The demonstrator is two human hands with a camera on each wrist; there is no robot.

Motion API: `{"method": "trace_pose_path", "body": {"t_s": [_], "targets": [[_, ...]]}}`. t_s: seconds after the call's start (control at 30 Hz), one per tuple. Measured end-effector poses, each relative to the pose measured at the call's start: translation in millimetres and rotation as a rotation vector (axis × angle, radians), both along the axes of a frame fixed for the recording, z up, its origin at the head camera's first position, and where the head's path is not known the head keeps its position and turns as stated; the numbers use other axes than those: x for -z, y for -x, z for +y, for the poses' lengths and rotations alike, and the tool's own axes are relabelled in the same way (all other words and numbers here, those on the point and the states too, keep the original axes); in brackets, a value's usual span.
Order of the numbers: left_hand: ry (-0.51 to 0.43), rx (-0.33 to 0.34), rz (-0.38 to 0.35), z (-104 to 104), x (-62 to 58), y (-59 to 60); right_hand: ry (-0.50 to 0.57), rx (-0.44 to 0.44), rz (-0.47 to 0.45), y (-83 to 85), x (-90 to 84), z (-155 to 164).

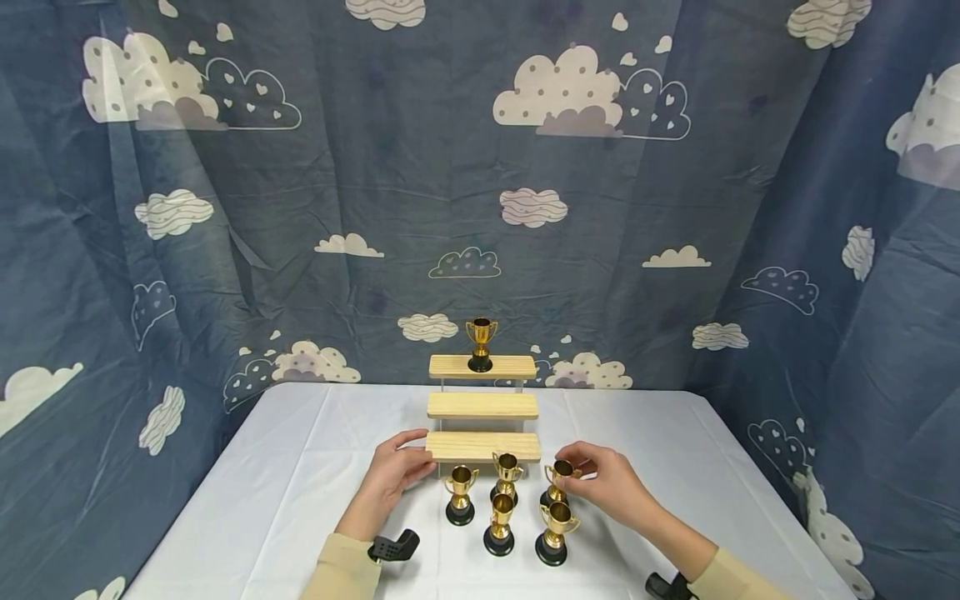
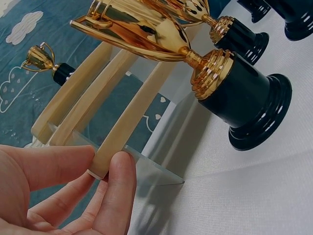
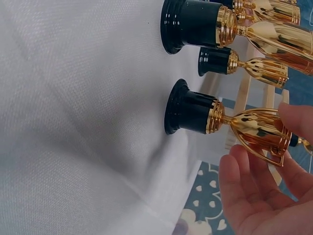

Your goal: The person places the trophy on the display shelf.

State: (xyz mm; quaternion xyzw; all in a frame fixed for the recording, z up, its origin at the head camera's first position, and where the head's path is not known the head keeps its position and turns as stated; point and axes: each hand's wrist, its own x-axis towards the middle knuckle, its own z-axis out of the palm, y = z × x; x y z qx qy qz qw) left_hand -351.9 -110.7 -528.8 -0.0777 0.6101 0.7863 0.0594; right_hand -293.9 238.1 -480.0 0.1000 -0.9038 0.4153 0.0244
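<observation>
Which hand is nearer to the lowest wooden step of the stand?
The left hand: it grips the left end of the lowest wooden step. The right hand is off its right end, holding a small trophy on the table.

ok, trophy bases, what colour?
Glossy black under gold cups, as on the trophy the right hand touches; the right wrist view shows it best.

I see two bare hands, left hand [image 1: 395, 473] and right hand [image 1: 609, 482], no rings or gloves | pale cream-yellow long sleeves end at each wrist | black plastic camera mount strapped at my left wrist, ribbed and angled | similar black mount at my right wrist, partly cut off by the frame edge
</observation>
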Motion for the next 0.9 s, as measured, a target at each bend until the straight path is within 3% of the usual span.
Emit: {"method": "trace_pose_path", "body": {"t_s": [0.9], "targets": [[-0.004, -0.001, 0.007, 0.5, -0.4, -1.2, 0.001, 0.008, 0.010, 1.7, 5.1, 0.4]]}}
